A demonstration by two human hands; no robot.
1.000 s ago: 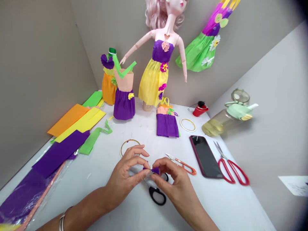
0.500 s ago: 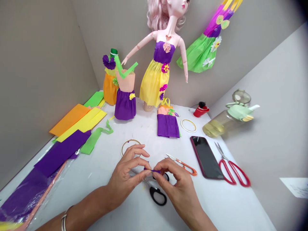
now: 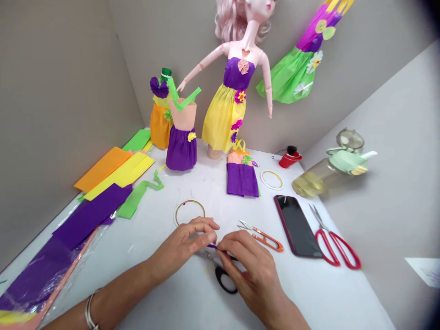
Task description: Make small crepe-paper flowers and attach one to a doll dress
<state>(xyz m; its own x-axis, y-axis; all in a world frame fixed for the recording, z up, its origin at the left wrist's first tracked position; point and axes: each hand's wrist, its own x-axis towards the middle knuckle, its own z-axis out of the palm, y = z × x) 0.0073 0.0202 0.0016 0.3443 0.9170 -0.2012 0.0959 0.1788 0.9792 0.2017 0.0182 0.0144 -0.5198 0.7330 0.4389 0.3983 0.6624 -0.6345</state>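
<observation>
Folded lower than half a second ago, the left hand [image 3: 187,245] hangs left of the black scissors [image 3: 219,274]; whether it pinches anything, I cannot tell. Just beyond the scissors, a purple strip [image 3: 212,246] shows between the hands. Rightward, partly covering the scissors, the right hand [image 3: 252,266] pinches its end. Fingertip shaping seems underway; next calls for a light, steady pinch

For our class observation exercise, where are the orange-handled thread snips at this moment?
In the head view, the orange-handled thread snips lie right of centre on the white table, just beyond the right hand and left of the smartphone.
</observation>
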